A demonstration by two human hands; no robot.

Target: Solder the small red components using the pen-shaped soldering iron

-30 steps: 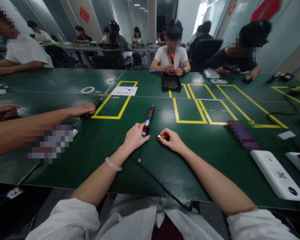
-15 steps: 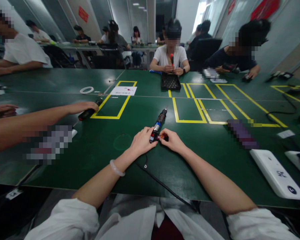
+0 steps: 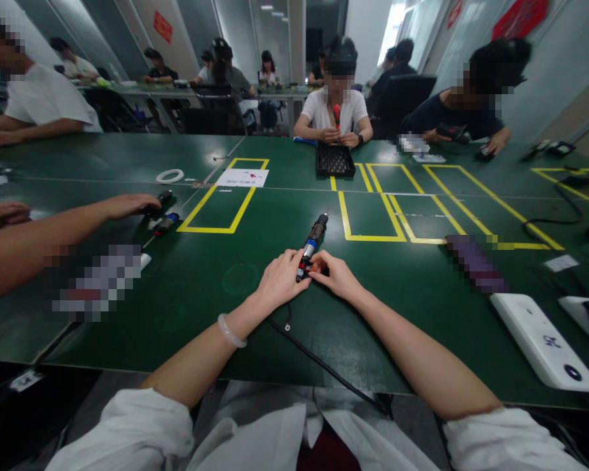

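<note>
An electric screwdriver [image 3: 317, 230] lies on the green table in front of me, its bit pointing away. Its casing is open, with a silver and blue motor body showing. My left hand [image 3: 279, 276] is closed around its rear part, steadying it against the table. At that rear end, the thumb and fingers of my right hand [image 3: 340, 275] pinch a small orange-red part [image 3: 313, 267], whose exact kind is too small to make out. From beneath my left hand a black cable [image 3: 319, 361] runs toward the table edge, near a small ring terminal [image 3: 287, 328].
At left, a co-worker's hand [image 3: 140, 205] grips a black piece beside another opened screwdriver [image 3: 167, 224]. A phone [image 3: 477, 263] and white power bank [image 3: 544, 343] lie at right. Ahead are yellow tape outlines [image 3: 375, 238], a paper sheet [image 3: 242, 177] and a black tray [image 3: 334, 172].
The co-worker's hand at left has drawn back leftward with a black piece, exposing the opened screwdriver there. My hands have shifted only slightly, and more of the orange-red part shows.
</note>
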